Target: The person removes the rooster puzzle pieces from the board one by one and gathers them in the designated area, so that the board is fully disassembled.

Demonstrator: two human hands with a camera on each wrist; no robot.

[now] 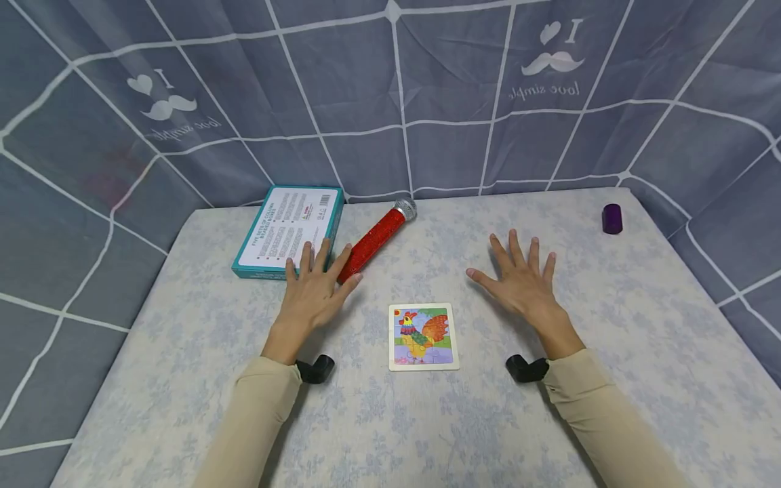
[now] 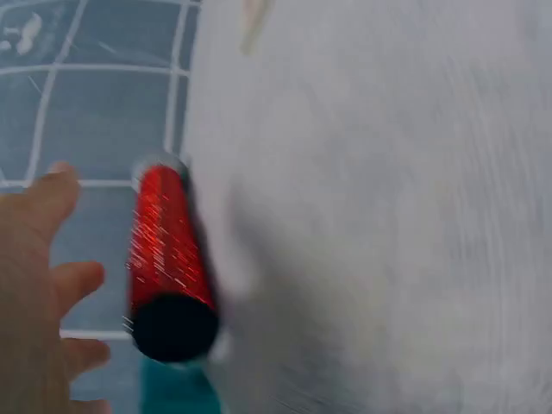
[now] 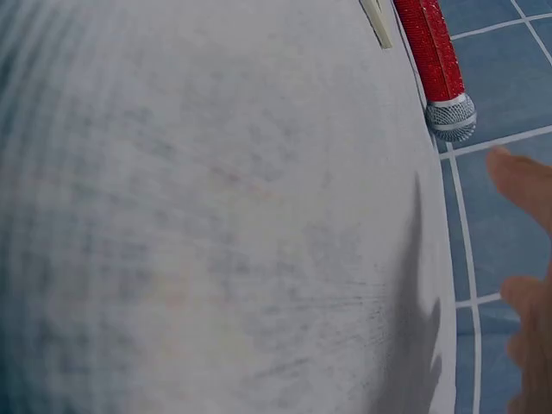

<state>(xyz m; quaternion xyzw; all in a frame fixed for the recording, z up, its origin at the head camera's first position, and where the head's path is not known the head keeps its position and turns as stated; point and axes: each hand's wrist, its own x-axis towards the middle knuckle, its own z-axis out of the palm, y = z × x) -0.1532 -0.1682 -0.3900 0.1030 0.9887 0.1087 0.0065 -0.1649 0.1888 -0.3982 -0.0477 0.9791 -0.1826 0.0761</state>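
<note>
My left hand [image 1: 312,296] is spread, palm down, at the left of the table, its fingertips overlapping the near edge of a teal and white box [image 1: 293,227] in the head view. Right beside its index finger and thumb lies a red glittery microphone [image 1: 376,240] with a silver mesh head pointing away. My right hand [image 1: 523,288] is spread likewise on the right side, holding nothing; its shadow falls on the table. Between the hands lies a small square jigsaw puzzle [image 1: 424,337] with a rooster picture in a white frame. In the left wrist view the microphone [image 2: 168,250] shows its black end.
A small dark purple cylinder [image 1: 612,219] stands at the far right of the table [image 1: 421,434], which has a pale floral cover. Behind and at both sides hangs a grey-blue curtain [image 1: 451,81] with white grid lines. A black band [image 1: 316,369] sits at each wrist.
</note>
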